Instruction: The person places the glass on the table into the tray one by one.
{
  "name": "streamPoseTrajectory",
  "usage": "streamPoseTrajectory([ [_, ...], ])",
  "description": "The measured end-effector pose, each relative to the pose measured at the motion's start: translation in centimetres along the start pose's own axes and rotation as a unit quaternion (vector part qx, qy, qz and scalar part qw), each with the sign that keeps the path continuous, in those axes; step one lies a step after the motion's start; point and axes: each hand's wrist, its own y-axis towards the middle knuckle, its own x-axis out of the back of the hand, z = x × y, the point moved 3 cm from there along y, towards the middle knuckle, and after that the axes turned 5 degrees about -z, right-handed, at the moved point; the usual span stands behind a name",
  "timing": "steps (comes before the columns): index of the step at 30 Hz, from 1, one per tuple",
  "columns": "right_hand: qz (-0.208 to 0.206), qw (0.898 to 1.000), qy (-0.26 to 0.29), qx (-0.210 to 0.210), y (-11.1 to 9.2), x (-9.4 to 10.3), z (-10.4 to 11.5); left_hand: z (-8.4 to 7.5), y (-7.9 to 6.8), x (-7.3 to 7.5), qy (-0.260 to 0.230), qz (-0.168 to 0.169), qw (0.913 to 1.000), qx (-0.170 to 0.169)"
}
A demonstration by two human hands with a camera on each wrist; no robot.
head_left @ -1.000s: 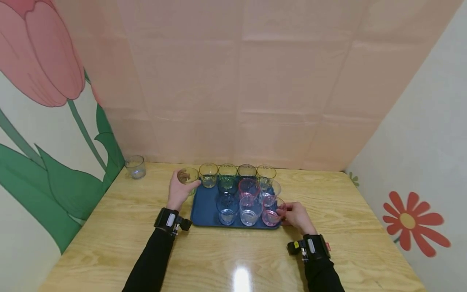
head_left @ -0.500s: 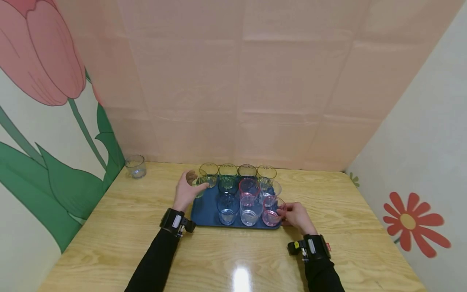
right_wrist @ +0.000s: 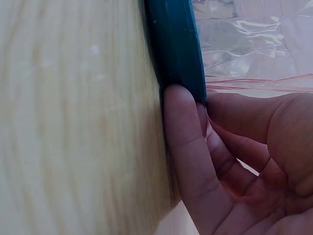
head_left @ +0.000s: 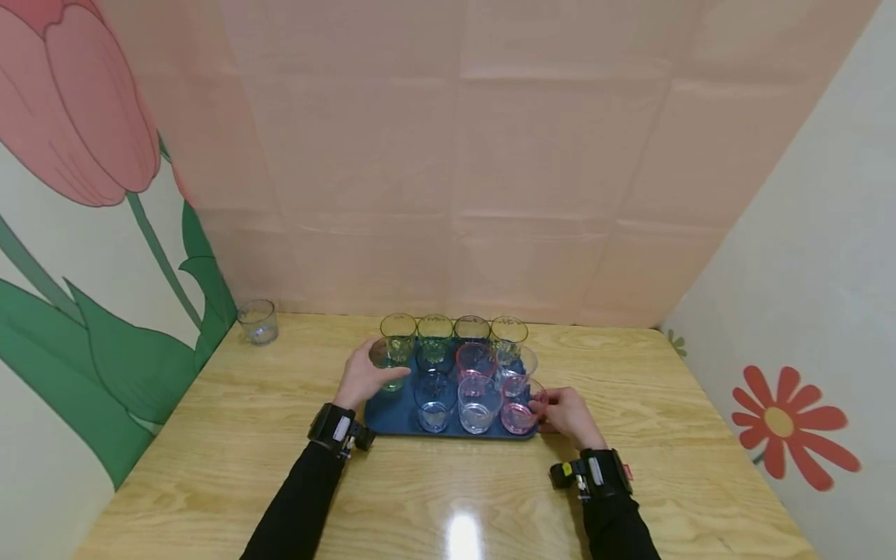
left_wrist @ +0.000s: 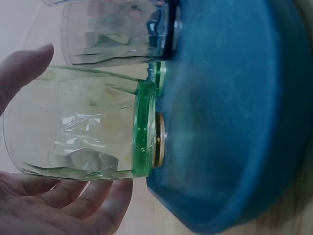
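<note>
My left hand (head_left: 360,379) holds a clear glass with a green base (left_wrist: 98,132) over the left part of a blue tray (head_left: 392,418). Thumb and fingers are on opposite sides of the glass. In the left wrist view its green base is close to the tray; whether they touch I cannot tell. At the tray's right front corner, my right hand (head_left: 570,412) pinches the rim between thumb and finger, as the right wrist view shows. A pink glass (head_left: 518,421) stands just beside those fingers. A blue glass (head_left: 434,418) and a clear glass (head_left: 477,418) stand along the front.
Several more glasses fill the tray's back and right, among them a yellowish one (head_left: 509,330) and a pink-rimmed one (head_left: 476,359). One clear glass (head_left: 257,323) stands apart at the wooden table's (head_left: 392,498) back left corner. A pink-beige sheet (head_left: 448,155) hangs behind.
My left hand has carried the green-based glass rightward from the tray's left back edge, then slightly toward me, over the tray. The right hand stays at the tray's corner.
</note>
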Motion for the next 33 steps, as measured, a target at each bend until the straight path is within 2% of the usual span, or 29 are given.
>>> streamPoseTrajectory([
  [10,0.0,1.0,-0.007,0.006,-0.1,0.1,0.0,0.4,0.1,-0.4,0.028,0.009,0.9995,0.007],
  [20,0.0,1.0,-0.013,0.002,-0.1,-0.1,0.2,0.5,-0.1,-0.5,0.007,0.022,0.9997,0.002],
  [33,0.0,1.0,-0.014,-0.013,-0.1,0.0,-0.1,1.1,0.0,-1.1,0.013,0.022,0.9997,-0.004],
])
